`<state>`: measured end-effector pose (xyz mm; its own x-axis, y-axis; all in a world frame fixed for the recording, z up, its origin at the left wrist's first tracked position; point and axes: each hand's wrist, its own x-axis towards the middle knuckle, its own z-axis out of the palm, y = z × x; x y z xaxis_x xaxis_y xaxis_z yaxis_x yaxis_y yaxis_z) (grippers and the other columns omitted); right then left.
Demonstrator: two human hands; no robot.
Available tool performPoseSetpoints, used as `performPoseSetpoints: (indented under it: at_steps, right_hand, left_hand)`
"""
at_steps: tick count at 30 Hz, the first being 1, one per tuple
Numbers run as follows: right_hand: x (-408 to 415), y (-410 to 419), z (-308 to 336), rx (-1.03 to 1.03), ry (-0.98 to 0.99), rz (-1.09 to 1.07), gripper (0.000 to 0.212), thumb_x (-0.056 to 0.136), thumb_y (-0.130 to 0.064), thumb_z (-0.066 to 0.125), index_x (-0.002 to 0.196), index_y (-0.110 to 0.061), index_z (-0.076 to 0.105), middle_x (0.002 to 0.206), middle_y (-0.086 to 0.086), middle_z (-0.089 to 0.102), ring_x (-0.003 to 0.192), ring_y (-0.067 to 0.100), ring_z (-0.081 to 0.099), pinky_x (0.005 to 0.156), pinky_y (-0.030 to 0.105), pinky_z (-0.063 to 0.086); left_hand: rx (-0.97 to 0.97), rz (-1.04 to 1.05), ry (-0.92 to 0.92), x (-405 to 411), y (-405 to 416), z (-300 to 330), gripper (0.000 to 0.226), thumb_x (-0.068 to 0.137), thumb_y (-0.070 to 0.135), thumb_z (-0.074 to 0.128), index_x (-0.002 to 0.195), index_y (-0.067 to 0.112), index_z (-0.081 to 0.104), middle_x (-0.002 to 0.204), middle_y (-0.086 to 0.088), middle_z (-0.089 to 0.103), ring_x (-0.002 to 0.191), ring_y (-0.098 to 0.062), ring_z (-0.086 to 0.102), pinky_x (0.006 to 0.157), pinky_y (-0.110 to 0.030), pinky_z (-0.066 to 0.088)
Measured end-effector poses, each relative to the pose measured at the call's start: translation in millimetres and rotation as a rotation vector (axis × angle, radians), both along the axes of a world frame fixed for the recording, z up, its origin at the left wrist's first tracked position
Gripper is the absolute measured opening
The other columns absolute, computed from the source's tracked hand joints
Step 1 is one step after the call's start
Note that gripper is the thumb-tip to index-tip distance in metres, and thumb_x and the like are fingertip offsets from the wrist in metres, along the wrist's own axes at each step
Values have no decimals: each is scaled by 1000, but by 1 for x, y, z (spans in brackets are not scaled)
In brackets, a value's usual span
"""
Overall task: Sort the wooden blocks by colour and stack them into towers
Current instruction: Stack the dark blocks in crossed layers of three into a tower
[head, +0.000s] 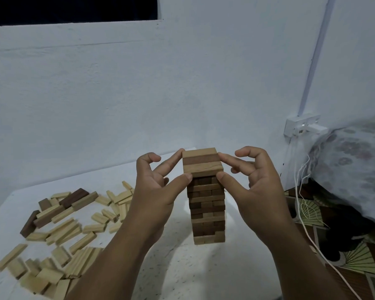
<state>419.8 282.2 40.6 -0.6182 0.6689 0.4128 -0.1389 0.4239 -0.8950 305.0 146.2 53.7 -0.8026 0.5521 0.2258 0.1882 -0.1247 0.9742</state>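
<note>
While the tower (206,198) of brown wooden blocks stands upright at the centre of the frame on the white counter (204,267), its top layer (201,162) is touched on both sides. The left hand (158,187) is pressed against the layer's left ends with thumb and forefinger; the right hand (253,180) is pressed against the right ends likewise. Neither hand is closed; the remaining fingers are loosely curled. Loose pale blocks (59,234), mixed with a few dark blocks (74,198), are scattered at the lower left. A white cable (299,191) hangs at the right.
</note>
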Motion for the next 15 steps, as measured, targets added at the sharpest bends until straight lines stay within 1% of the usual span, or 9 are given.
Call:
performPoseSetpoints:
  at_steps: [2,4,7,8,10,13,15]
  right_hand:
    - [-1,0,-1,7,-12,-5,39,84,-22,74,107,-36,46,116,-21,68,106,1,55,79,20,37]
    - [-2,0,-1,8,-21,-7,39,84,-22,74,106,-38,46,117,-20,68,106,1,55,79,20,38]
    - [-2,0,-2,-10,-19,-5,40,85,-21,74,109,-35,45,112,-25,69,106,2,55,80,23,38]
    - [-3,-1,-2,-13,-19,-7,40,85,-21,74,110,-34,45,111,-25,69,106,3,55,80,24,38]
    - [-3,-1,-2,-20,-14,-6,40,85,-20,73,111,-33,45,110,-27,69,106,3,55,81,25,39]
    - [-3,-1,-3,-27,-7,-7,40,85,-18,73,111,-32,45,108,-29,69,106,3,55,81,24,38]
    - [-3,0,-3,-24,-6,-11,41,85,-18,73,111,-32,45,107,-29,70,106,3,55,81,24,38]
  left_hand:
    - [8,10,-7,-1,0,-3,47,85,24,71,110,36,33,126,22,65,129,-25,51,107,-45,29]
    - [6,17,-22,-1,-1,-5,45,90,18,69,110,36,33,125,23,65,128,-24,51,105,-44,30]
    - [-14,22,-24,1,0,-3,45,89,20,68,113,36,33,125,25,64,128,-22,50,101,-46,32]
    - [-17,22,-24,2,0,-2,45,89,21,68,114,36,33,126,26,64,128,-22,50,101,-46,32]
    - [-26,23,-24,3,0,-1,46,89,22,68,116,36,33,127,26,63,127,-23,50,105,-51,34]
    - [-44,27,-18,5,0,1,47,89,23,68,117,36,33,126,27,63,124,-24,52,105,-60,35]
    - [-53,32,-12,6,0,2,46,89,24,68,117,36,33,125,28,63,120,-22,53,104,-61,36]
